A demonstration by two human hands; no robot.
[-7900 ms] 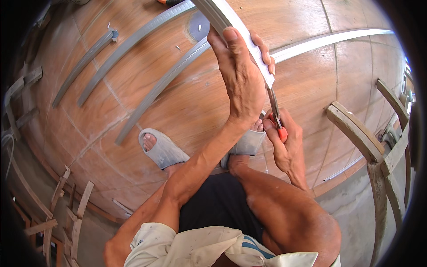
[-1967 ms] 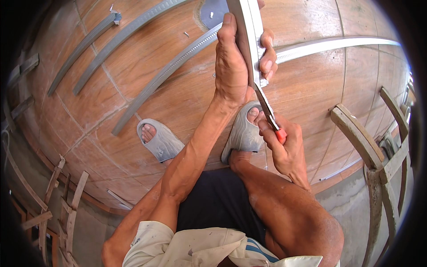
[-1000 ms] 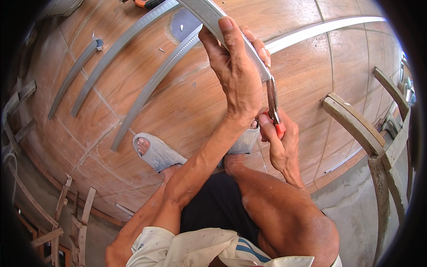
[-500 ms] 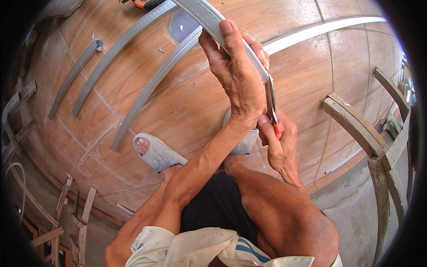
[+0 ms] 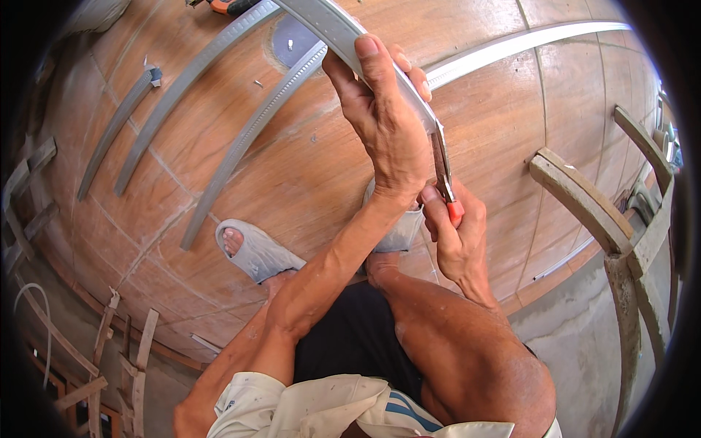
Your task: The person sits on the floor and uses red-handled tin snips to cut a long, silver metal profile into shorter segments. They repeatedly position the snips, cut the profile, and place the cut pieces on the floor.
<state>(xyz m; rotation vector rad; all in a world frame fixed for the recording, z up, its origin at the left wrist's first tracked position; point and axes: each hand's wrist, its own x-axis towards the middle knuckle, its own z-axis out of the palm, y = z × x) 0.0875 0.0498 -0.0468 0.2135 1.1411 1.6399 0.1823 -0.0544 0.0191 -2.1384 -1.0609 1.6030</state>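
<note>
My left hand (image 5: 387,120) is closed around a grey metal profile strip (image 5: 321,20), thumb on top and fingers over its far edge. The strip runs up past the top of the view. Below it, my right hand (image 5: 461,241) grips red-handled metal snips (image 5: 442,157) with their blades pointing away from me. The blade tips touch the near end of the strip. Most of the snips' handles are hidden inside my right fingers.
Several more metal strips lie on the brown tiled floor, including a toothed one (image 5: 252,142) and a long bright one (image 5: 511,55). An orange-and-black tool (image 5: 232,6) lies at the far edge. A wooden trestle (image 5: 580,193) stands right; wooden frames (image 5: 102,343) stand lower left.
The view has shifted slightly. Both hands, the strip and the snips hold nearly the same position against each other.
</note>
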